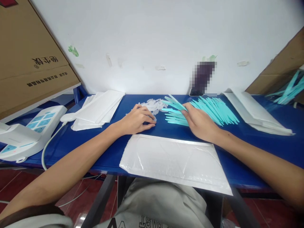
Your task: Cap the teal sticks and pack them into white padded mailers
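My left hand (137, 121) rests low over the blue tabletop with its fingers curled in. A small translucent white piece (155, 119) shows at its fingertips, beside a loose pile of similar translucent pieces (154, 104). My right hand (198, 122) is closed, with several flat turquoise sticks (175, 103) fanning out to the left between thumb and fingers. Under and beside that hand lies a small group of turquoise sticks (175, 117). A larger heap of turquoise sticks (217, 110) lies just behind and right of it. In front of both hands a white padded mailer (173, 158) lies flat, overhanging the table's front edge.
White envelopes (99, 109) are stacked at left, near a white power strip (45, 123) with a cable (47, 148). More white mailers (258, 112) lie at right. Cardboard boxes (30, 47) stand either side; a clear bag of turquoise sticks (288, 90) sits far right. A pixelated phone-like object leans on the wall.
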A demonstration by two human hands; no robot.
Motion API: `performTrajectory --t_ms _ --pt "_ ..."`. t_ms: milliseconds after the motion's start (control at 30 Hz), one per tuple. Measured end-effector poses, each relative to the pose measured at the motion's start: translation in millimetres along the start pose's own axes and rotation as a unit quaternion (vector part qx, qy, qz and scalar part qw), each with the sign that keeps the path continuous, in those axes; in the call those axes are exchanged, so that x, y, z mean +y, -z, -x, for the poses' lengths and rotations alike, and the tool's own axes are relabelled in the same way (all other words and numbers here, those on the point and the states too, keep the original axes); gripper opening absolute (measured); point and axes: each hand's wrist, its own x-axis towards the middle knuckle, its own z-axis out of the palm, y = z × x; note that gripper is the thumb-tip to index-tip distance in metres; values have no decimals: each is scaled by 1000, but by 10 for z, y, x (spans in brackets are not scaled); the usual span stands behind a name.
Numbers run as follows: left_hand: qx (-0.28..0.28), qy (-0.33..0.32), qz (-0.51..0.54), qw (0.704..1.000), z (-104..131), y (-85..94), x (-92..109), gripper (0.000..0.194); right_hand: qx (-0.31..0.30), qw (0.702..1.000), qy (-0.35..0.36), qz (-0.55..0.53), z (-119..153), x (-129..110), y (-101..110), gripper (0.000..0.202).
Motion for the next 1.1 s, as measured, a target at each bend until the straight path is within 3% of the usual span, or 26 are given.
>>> performTrajectory --t_ms 133,333,533,633,933,1100 --pt "0 15 36 999 -5 -38 -14 20 -9 1000 4 4 17 -33 17 23" --pt "59 77 136 986 -21 -104 38 22 -42 999 3 3 25 -45 19 21" --pt "1 112 202 973 -4 -42 81 25 -60 998 16 -21 36 -39 12 23" --pt "-35 107 186 976 12 8 86 19 -57 998 20 -27 42 -26 -5 24" --pt "-32 84 102 991 38 -61 53 20 -44 998 41 -32 44 -43 -34 25" --pt "18 96 115 989 4 -72 97 16 -38 997 66 -27 52 -27 -40 25"
